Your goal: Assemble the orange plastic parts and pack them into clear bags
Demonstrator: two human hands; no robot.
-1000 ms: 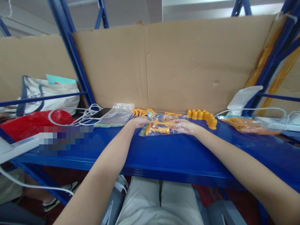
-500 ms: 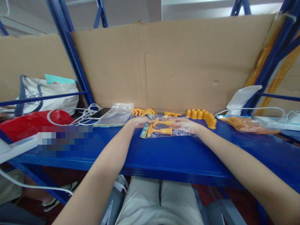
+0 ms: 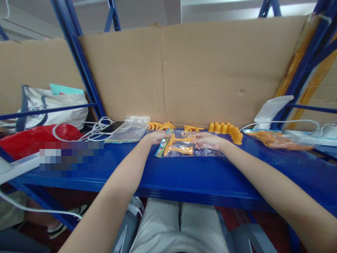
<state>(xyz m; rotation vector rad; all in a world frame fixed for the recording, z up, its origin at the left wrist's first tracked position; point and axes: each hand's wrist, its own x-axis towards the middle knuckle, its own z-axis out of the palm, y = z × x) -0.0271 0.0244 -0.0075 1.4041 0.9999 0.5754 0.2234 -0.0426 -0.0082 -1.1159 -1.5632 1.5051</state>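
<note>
A clear plastic bag [image 3: 184,149] with orange plastic parts inside lies on the blue shelf [image 3: 200,175] in front of me. My left hand [image 3: 155,136] grips the bag's left, colourfully printed end, fingers curled. My right hand [image 3: 207,140] rests on the bag's right part, fingers pressed together over the plastic. Loose orange sticks [image 3: 161,125] and a row of small orange cups [image 3: 226,130] lie just behind the bag, against the cardboard.
A cardboard sheet [image 3: 200,70] backs the shelf. Left of the bag lie empty clear bags [image 3: 129,131], a phone [image 3: 113,127] with white cables, a red bag [image 3: 28,140] and a white tote [image 3: 52,105]. Another filled bag [image 3: 276,140] lies at the right. Blue rack posts [image 3: 76,52] stand around.
Both hands have shifted the bag slightly; the orange parts inside have slid and now lie nearer the bag's left end. The arms stay almost where they were.
</note>
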